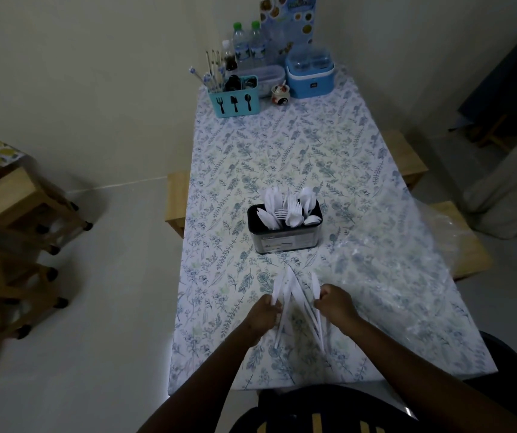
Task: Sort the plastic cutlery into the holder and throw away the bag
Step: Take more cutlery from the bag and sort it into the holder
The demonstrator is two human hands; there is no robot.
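Pale walls and floor, dim light, perhaps wooden stools left.

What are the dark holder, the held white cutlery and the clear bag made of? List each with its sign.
Dark rectangular holder: glossy metal or plastic, sheen on its wall. Thin white cutlery pieces: likely matte plastic, uniform colour. Clear crinkled bag: plastic film, floral tablecloth shows through.

The dark holder is glossy; the cutlery in it is smooth white plastic. The cloth under it looks smooth; the bag right of it is clear, crinkled plastic.
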